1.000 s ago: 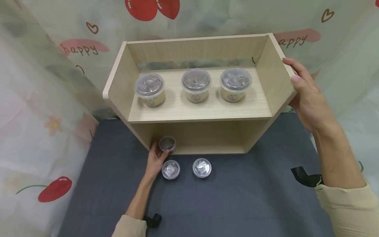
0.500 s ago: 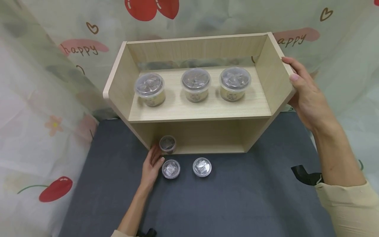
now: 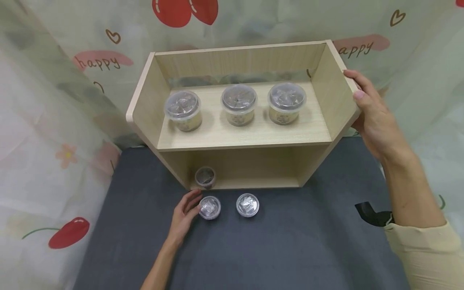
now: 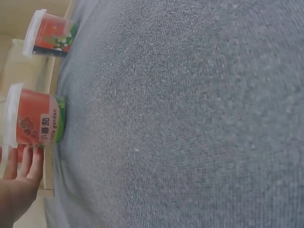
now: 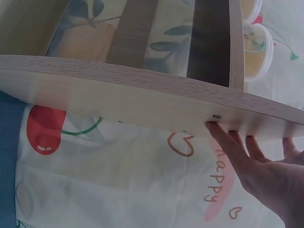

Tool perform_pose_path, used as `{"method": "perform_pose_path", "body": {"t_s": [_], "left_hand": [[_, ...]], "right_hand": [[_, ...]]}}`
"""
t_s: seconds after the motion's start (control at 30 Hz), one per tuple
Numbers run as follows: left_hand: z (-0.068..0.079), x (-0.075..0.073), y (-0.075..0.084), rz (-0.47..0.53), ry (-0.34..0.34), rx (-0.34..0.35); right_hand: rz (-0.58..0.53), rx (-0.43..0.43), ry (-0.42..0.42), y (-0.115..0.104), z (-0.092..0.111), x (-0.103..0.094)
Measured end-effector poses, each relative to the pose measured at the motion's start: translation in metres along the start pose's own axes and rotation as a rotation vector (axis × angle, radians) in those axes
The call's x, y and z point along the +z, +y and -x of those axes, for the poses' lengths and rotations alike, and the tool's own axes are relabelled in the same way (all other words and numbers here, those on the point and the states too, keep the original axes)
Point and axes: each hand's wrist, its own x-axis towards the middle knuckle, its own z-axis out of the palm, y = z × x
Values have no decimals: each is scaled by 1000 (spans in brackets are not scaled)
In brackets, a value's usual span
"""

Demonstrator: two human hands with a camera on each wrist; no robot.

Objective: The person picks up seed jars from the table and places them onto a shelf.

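Observation:
My left hand lies beside a small lidded cup on the dark cloth, its thumb at the lid's edge and its fingers loosely bent. In the left wrist view, fingers show next to this red-labelled cup; whether they touch it is unclear. Just behind, a similar cup stands at the lower shelf's left end. Another small cup sits to the right on the cloth. My right hand rests against the right side panel of the wooden shelf, fingertips on its outer face.
Three larger lidded tubs, left, middle and right, stand on the upper shelf. A dark cloth covers the table. Behind hangs a printed curtain.
My left hand has let go of the cup on the lower shelf and drawn back toward the left cup on the cloth. The right hand stays at the side panel.

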Motion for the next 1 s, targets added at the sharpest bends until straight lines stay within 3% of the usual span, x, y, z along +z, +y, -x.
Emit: {"method": "perform_pose_path", "body": {"t_s": [0.17,0.33,0.43,0.53,0.8,1.0], "left_hand": [[1,-1,-4,-2,-77,23],[1,-1,-8,-109,-153,57],[2,1,-10,-189,-158,49],[3,3,-8,-209,-159,19],[5,13,17,-266,-159,7],[5,18,20,-308,-136,2]], "right_hand": [[-6,0,-2,0,0,0],[-17,-7,-11,-1,0,1],[-19,-11,-14,-1,0,1],[-19,-14,-15,-1,0,1],[-12,-9,-15,0,0,0],[-6,-5,-9,0,0,0]]}}
